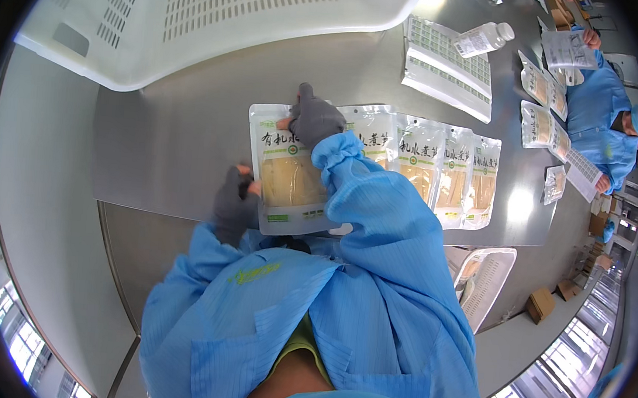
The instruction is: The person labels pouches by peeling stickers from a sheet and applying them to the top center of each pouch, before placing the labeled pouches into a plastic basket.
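A clear-and-white food pouch (290, 182) with pale contents and green print lies in front of me at the table's near edge. My right hand (316, 117), in a grey glove with a bare fingertip showing, rests on its upper part, fingers apart. Under that palm the pouch's surface is hidden. At the pouch's left edge my left hand (237, 202), gloved alike, pinches the side with bare fingertips. To the right, several matching pouches (418, 161) lie overlapping in a row, partly covered by my right sleeve.
A white perforated basket (251, 9) stands at the far left of the metal table (167, 151). Label sheets (446, 75) and a white bottle (484, 40) lie far right. Past them a person in blue (599, 108) handles papers beside more pouches (537, 125). Another white basket (494, 285) sits below the table edge.
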The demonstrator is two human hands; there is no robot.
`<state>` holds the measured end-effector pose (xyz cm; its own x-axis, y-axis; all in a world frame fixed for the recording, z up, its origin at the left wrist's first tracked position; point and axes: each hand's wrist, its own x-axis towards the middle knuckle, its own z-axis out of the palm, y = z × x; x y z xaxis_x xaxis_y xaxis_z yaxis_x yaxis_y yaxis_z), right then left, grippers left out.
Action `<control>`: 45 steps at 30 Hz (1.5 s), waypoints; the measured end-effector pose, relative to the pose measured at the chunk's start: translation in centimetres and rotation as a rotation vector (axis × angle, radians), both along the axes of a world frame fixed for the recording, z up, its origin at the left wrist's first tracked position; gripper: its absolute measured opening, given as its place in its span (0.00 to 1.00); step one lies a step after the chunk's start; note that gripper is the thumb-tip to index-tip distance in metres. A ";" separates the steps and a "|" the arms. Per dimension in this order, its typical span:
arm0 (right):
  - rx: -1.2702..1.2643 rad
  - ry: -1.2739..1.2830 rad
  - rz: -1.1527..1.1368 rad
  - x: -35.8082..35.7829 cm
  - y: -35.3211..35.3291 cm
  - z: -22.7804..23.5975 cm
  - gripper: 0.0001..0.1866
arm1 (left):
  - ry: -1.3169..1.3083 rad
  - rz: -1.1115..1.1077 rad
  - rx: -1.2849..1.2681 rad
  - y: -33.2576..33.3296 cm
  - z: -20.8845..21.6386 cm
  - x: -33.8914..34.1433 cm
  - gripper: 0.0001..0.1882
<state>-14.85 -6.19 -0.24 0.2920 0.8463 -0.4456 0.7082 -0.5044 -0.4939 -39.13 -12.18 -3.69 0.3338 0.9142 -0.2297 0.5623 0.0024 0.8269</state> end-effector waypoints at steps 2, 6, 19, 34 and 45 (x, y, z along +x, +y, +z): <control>0.043 0.101 -0.014 1.2 0.2 -2.2 0.34 | -0.117 0.074 -0.068 -2.2 -1.5 0.3 0.18; 0.058 0.232 -0.007 2.1 0.1 -1.5 0.34 | -0.290 0.224 -0.033 -2.6 -2.5 1.1 0.20; 0.029 0.133 0.168 1.0 -0.3 -1.3 0.50 | -0.286 0.239 -0.162 -2.5 -1.4 4.1 0.36; 0.316 -0.727 -0.837 32.4 -41.5 -1.6 0.30 | -1.045 -0.013 -0.697 -3.3 4.1 7.7 0.24; 0.464 -0.094 -0.868 35.3 -39.7 -4.1 0.31 | -0.957 -0.115 -0.470 -6.9 7.9 10.7 0.23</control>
<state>20.41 -45.91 -4.31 0.9110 0.4069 -0.0666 0.2312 -0.6379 -0.7346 -28.39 -19.05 4.23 0.6401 0.7540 -0.1476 -0.3024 0.4238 0.8538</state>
